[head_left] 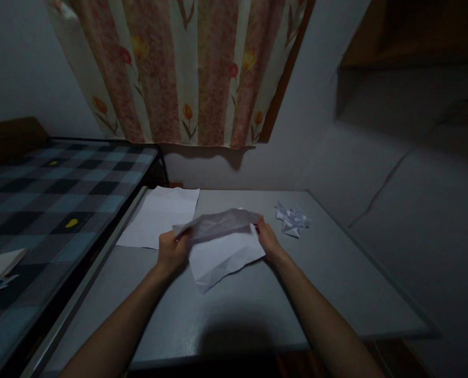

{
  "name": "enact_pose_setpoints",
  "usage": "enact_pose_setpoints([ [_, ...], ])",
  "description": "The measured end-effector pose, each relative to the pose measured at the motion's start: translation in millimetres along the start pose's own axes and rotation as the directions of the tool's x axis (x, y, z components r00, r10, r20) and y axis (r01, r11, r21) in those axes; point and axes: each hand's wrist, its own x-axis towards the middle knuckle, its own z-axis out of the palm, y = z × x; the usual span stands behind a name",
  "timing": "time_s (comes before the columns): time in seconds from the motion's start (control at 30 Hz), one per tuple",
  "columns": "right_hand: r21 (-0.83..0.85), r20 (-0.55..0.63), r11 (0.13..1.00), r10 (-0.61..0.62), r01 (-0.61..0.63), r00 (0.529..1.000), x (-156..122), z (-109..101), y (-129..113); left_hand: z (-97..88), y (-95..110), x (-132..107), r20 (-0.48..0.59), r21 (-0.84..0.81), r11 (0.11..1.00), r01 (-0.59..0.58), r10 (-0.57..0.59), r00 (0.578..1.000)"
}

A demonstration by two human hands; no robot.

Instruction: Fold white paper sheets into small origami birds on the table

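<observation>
Between my two hands I hold a creased sheet of paper [221,226], raised off the table and tilted, slightly blurred. My left hand [174,248] is closed on its left end, fingers curled round the edge. At the right end my right hand [268,239] pinches the corner. Under the raised part lies white paper [226,257] with fold lines and an uneven lower edge; whether it is the same sheet or a second one I cannot tell. Several folded white paper pieces [292,218] sit to the right of my right hand.
Flat white sheets [158,218] lie at the table's back left corner. The grey table [336,294] meets the wall behind, under a flowered curtain [186,73]. A checked bed [60,194] runs along the left, with papers [1,268] on it. A wooden shelf [411,58] juts out upper right.
</observation>
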Motion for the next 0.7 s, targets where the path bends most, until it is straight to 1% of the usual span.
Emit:
enact_pose_setpoints([
  [0.03,0.001,0.028,1.000,0.017,-0.017,0.999,-0.6,-1.7,-0.7,-0.5,1.1,2.4,-0.107,-0.053,0.996,0.078,-0.083,0.991],
  [0.1,-0.035,0.079,0.999,0.038,-0.035,0.996,-1.4,-5.3,-1.5,-1.8,2.9,8.9,-0.274,-0.188,0.966,0.180,-0.227,0.934],
  [0.17,-0.095,0.117,0.995,0.041,-0.030,0.992,-1.5,-8.1,-1.7,-3.7,3.6,16.0,-0.367,-0.267,0.941,0.206,-0.297,0.881],
  [0.2,-0.124,0.128,0.992,0.038,-0.022,0.991,-1.5,-9.0,-1.7,-4.8,3.2,19.2,-0.393,-0.273,0.938,0.214,-0.312,0.865],
  [0.3,-0.165,0.161,0.986,0.029,-0.002,0.987,-1.6,-10.2,-2.2,-8.7,-3.3,26.2,-0.410,-0.263,0.937,0.231,-0.326,0.852],
  [0.47,-0.169,0.226,0.985,0.071,-0.033,0.972,-3.7,-10.1,-6.1,-14.5,-26.8,32.4,-0.390,-0.263,0.937,0.228,-0.320,0.863],
  [0.53,-0.169,0.230,0.984,0.087,-0.048,0.969,-3.8,-9.0,-6.7,-15.3,-32.1,34.0,-0.364,-0.293,0.922,0.254,-0.353,0.862],
  [0.6,-0.156,0.215,0.986,0.087,-0.053,0.973,-3.2,-5.9,-5.4,-16.1,-31.4,36.1,-0.348,-0.342,0.895,0.287,-0.404,0.846],
  [0.7,-0.086,0.129,0.995,0.066,-0.055,0.989,-1.2,3.7,-0.2,-22.2,-22.2,41.7,-0.367,-0.403,0.852,0.333,-0.484,0.795],
])
